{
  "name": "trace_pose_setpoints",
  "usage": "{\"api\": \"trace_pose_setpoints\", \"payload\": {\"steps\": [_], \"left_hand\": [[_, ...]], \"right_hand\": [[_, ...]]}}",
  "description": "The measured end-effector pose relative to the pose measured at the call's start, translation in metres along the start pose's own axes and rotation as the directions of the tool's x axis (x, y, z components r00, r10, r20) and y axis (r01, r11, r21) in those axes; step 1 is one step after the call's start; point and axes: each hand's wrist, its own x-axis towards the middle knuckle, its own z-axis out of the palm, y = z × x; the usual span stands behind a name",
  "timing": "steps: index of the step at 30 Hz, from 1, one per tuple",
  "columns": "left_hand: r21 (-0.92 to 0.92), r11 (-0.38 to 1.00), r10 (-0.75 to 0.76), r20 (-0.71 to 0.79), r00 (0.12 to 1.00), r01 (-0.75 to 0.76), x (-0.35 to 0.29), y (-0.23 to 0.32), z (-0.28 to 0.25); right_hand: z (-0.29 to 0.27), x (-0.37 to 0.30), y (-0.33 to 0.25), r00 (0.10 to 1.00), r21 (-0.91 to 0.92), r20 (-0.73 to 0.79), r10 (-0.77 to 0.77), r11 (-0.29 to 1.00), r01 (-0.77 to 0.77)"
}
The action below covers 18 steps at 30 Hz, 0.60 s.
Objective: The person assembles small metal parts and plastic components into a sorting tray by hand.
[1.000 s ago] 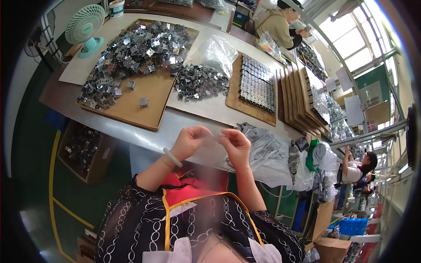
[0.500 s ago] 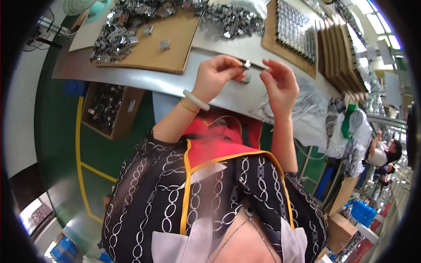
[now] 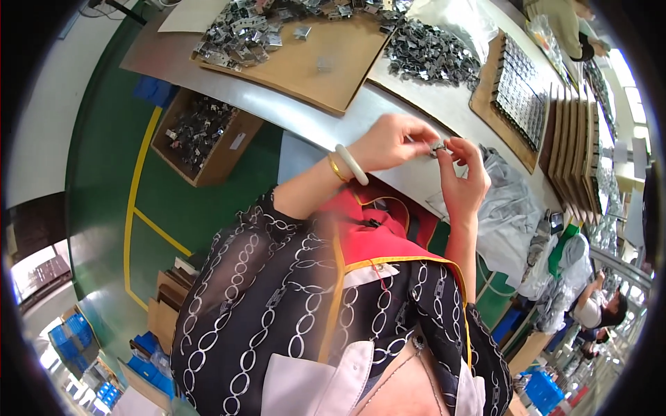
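Note:
Over the bench's near edge, both of my hands meet at a small shiny metal part (image 3: 437, 148). My left hand (image 3: 394, 143), with a white bangle and a gold one at its wrist, pinches the part from the left between thumb and fingers. From the right, the thumb and index finger of my right hand (image 3: 466, 175) close on the same part. Fingertips cover much of it, so its exact shape is hidden. Beyond my hands lies a heap of small dark metal pieces (image 3: 433, 57). A cardboard tray (image 3: 305, 76) further left carries many loose silver metal pieces (image 3: 239, 36).
At the right, a board (image 3: 489, 104) bears metal parts in rows (image 3: 520, 90), beside several stacked boards (image 3: 570, 152). Clear plastic bags (image 3: 503, 208) hang by my right forearm. Below the bench's left side stands a carton (image 3: 229, 156) of metal parts. Other people are further right.
My right hand, apart and open before, has come to the part in my left hand and closed on it. The view has shifted, so the bench sits differently in the picture.

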Motion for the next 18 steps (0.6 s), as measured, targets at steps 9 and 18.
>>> {"api": "trace_pose_setpoints", "payload": {"steps": [9, 18], "left_hand": [[0.871, 0.371, 0.275, -0.433, 0.858, 0.321, 0.019, -0.073, -0.120], [-0.690, 0.715, -0.490, -0.381, 0.784, 0.111, 0.016, -0.060, -0.115]], "right_hand": [[-0.003, -0.023, 0.032, 0.957, 0.149, -0.032, 0.288, 0.948, -0.280], [-0.005, -0.021, 0.039, 0.916, 0.274, 0.026, 0.401, 0.878, -0.392]]}}
